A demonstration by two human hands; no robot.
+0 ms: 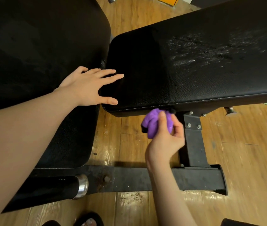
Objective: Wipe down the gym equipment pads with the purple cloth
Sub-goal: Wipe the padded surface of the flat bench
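Purple cloth (155,123), soft, light and bunched, sat pinched in the right hand (165,137) against the near side edge of the bench pad (194,66), best gripped wadded, while the left hand (87,87) lay flat with fingers spread at the pad's end.

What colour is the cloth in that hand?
Purple, with a black edge. The cloth shows in the head view, bunched in the right hand.

Both forearms bare with no sleeves showing; toes (89,222) in what seems a dark sandal
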